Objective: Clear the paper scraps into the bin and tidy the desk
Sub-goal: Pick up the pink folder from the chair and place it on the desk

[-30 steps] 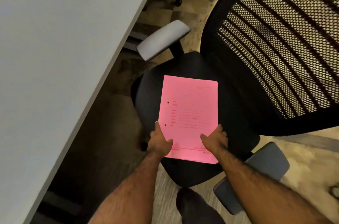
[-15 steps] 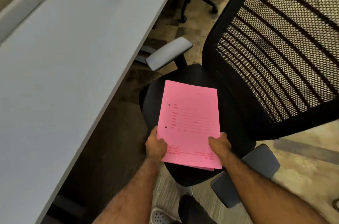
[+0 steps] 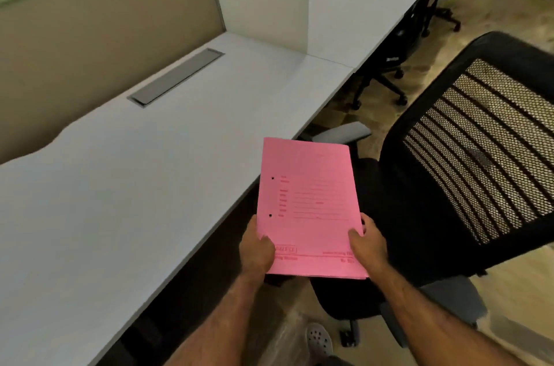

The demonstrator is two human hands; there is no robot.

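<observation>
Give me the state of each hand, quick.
Left hand: closed on the pink folder, at its lower left edge.
Right hand: closed on the same folder, at its lower right edge.

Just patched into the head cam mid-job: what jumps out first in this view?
The bright pink folder dominates, held at its near corners by the left hand and right hand over the gap between desk and chair. To the right stands a black mesh-backed office chair; to the left runs the long pale desk, with a grey cable hatch set in it.
</observation>
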